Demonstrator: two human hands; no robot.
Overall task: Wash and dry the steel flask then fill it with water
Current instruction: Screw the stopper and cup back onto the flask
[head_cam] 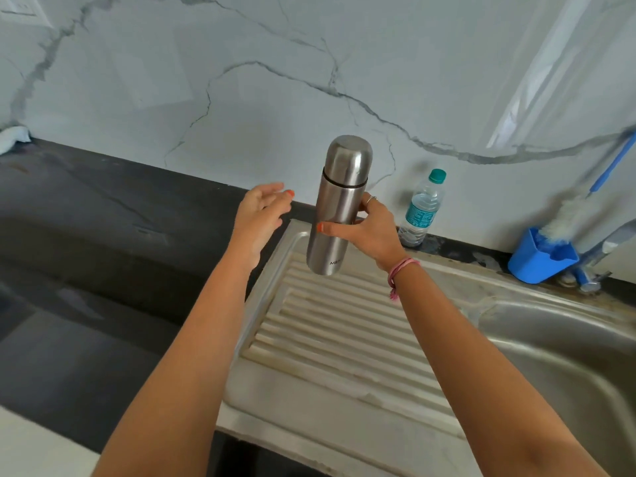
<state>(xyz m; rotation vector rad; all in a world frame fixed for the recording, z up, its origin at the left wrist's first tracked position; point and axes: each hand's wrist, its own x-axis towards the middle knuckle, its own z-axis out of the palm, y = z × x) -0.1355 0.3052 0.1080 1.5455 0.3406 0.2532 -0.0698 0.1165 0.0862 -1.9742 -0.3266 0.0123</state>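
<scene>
A steel flask (339, 204) with its cap on is held upright above the ribbed drainboard (337, 339) of the sink. My right hand (371, 232) grips the flask around its middle, thumb across the front. My left hand (261, 215) hovers just left of the flask with fingers relaxed and holds nothing. A gap shows between the left hand and the flask.
A plastic water bottle (421, 210) with a green cap stands by the marble wall. A blue holder (540, 258) with a bottle brush (568, 215) sits at right beside the tap base. The sink basin (568, 356) lies right; dark countertop (86, 235) spreads left, a cloth (12, 137) at far left.
</scene>
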